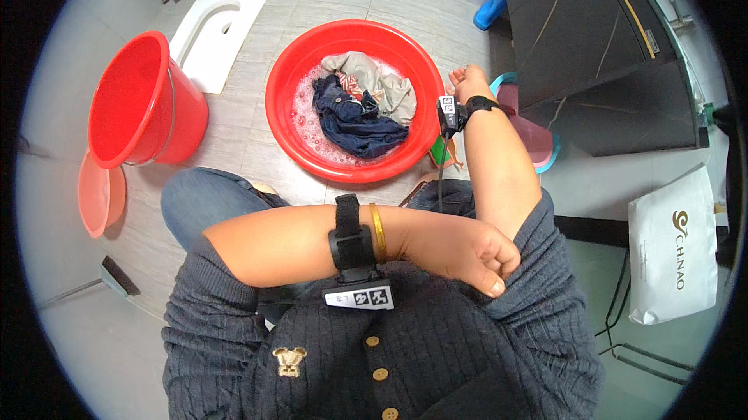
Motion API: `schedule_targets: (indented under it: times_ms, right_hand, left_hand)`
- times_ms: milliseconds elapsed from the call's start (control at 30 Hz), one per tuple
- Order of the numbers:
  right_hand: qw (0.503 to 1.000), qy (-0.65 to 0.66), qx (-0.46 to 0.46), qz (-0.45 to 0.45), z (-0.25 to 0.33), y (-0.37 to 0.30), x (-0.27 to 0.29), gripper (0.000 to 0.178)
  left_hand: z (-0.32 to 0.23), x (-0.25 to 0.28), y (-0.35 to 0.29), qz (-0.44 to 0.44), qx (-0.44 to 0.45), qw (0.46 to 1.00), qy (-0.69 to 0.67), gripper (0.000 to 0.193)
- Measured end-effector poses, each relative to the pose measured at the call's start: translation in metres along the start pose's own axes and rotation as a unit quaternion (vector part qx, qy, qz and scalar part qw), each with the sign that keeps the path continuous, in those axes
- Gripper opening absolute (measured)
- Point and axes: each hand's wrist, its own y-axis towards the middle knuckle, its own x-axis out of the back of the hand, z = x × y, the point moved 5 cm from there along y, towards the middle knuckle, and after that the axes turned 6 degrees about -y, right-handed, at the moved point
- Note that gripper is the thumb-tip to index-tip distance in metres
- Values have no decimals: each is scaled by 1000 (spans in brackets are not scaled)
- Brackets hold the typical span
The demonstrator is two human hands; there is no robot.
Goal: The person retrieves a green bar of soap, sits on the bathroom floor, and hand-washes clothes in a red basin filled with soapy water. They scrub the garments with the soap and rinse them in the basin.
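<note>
My left arm lies bent across my body, a gold bangle (pixel 378 231) and a black strap with a small device (pixel 358 264) around its wrist. My left hand (pixel 481 258) is closed at the bunched cuff of the dark grey knitted right sleeve (pixel 522 252), near the right elbow. Beside the right rim of a red basin (pixel 290 139) is my right hand (pixel 467 83), its fingers loosely bent and apart, with nothing visible in it. Its wrist carries a strapped device (pixel 450 114). In the basin's foamy water lie dark blue clothing (pixel 354 128) and light grey clothing (pixel 397 97).
A red bucket (pixel 191 112) and a pink basin (pixel 101 194) stand at left, near a squat toilet (pixel 214 54). A dark cabinet (pixel 576 22) bounds the right, with pink and blue basins (pixel 538 139) beside it. A white bag (pixel 672 248) hangs at far right.
</note>
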Motion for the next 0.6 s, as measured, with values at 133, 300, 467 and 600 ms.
schedule_targets:
  times_ms: [133,300,467,600]
  right_hand:
    - [989,-61,67,115,-8,-38,-32,21]
    - [907,-281,239,204,-17,-77,-79,14]
    - [814,-411,391,121,-26,-79,-96,21]
    - [804,-454,377,69,-32,-67,-96,29]
  left_hand:
    - [-16,55,-24,-227,-33,955,190,23]
    - [-48,128,-78,-536,-62,685,489,46]
    - [-26,143,-81,-546,-29,665,510,41]
    - [-23,139,-79,-544,-19,673,501,39]
